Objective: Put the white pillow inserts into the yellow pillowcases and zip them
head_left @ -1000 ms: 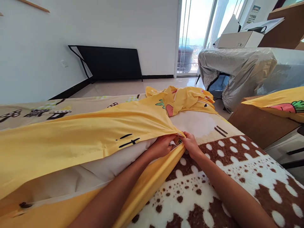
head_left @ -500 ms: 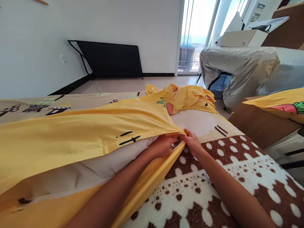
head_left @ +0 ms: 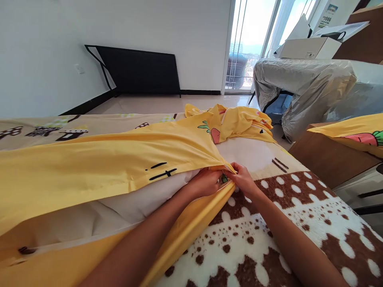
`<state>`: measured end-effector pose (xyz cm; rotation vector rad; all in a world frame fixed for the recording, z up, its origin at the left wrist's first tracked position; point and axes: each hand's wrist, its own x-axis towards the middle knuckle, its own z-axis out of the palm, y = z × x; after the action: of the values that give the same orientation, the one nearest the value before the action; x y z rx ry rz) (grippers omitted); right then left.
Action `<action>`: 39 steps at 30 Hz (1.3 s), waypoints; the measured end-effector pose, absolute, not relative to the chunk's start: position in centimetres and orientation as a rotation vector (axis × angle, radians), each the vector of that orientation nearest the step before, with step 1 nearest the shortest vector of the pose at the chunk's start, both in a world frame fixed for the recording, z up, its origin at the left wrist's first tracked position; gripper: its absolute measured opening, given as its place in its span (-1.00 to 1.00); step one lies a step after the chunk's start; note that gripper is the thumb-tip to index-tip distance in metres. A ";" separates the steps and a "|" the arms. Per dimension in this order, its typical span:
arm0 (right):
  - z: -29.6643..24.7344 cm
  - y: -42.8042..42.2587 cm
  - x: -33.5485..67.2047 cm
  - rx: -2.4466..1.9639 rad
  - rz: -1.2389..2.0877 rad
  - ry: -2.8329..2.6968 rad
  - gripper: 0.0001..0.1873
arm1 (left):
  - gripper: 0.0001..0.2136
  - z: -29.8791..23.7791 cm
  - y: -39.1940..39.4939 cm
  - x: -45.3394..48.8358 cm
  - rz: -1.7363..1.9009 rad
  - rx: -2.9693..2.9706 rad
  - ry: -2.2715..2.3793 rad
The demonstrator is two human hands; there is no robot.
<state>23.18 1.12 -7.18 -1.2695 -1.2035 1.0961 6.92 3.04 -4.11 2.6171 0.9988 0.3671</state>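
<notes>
Together, the left hand [head_left: 206,182] and right hand [head_left: 243,179] pinch the yellow cover [head_left: 104,167], closed fingers partly hidden.

- The left hand [head_left: 206,182] has its fingers curled shut in a pinch, back of the hand up.
- The right hand [head_left: 244,180] is pinched closed too, its fingertips touching the left hand's.
- The left forearm [head_left: 143,247] and the right forearm [head_left: 295,249] are bare, stretched forward and converging.

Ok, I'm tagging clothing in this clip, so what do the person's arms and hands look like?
The left forearm and right forearm are bare to the picture's edge, no sleeves in view. The left hand and right hand wear no gloves; no watch, bracelet or ring shows.
</notes>
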 end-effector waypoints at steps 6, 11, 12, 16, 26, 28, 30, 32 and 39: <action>-7.3 1.3 23.9 -1.480 0.959 -1.379 -0.87 | -0.59 -4.3 3.6 6.7 0.526 2.487 0.898; -7.0 1.3 23.7 -1.473 0.872 -1.404 -0.92 | -0.67 -3.7 3.4 6.4 0.469 2.344 0.847; -7.0 1.2 23.6 -1.436 0.899 -1.368 -0.90 | -0.71 -3.7 3.4 6.4 0.459 2.303 0.860; -7.3 1.0 22.6 -1.274 1.112 -1.048 -0.83 | -0.86 -4.1 4.0 6.3 0.510 2.196 0.990; -7.6 1.0 22.2 -1.248 1.267 -0.893 -0.67 | -0.70 -4.1 4.3 6.7 0.731 2.008 1.117; -7.5 0.9 22.2 -1.255 1.268 -0.892 -0.69 | -0.69 -4.1 4.1 6.7 0.698 2.025 1.054; -7.5 1.0 22.2 -1.258 1.254 -0.888 -0.73 | -0.70 -4.3 4.0 6.8 0.643 2.056 0.964; -7.6 1.0 22.1 -1.250 1.241 -0.879 -0.78 | -0.74 -4.8 4.0 6.8 0.598 2.081 0.917; -7.5 0.8 21.6 -1.172 1.311 -0.825 -0.70 | -0.73 -5.6 4.5 7.1 0.658 2.079 0.973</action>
<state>21.61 0.77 -7.54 -1.1723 -0.8254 1.3112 7.06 4.46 -5.58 2.0794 0.9729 0.6581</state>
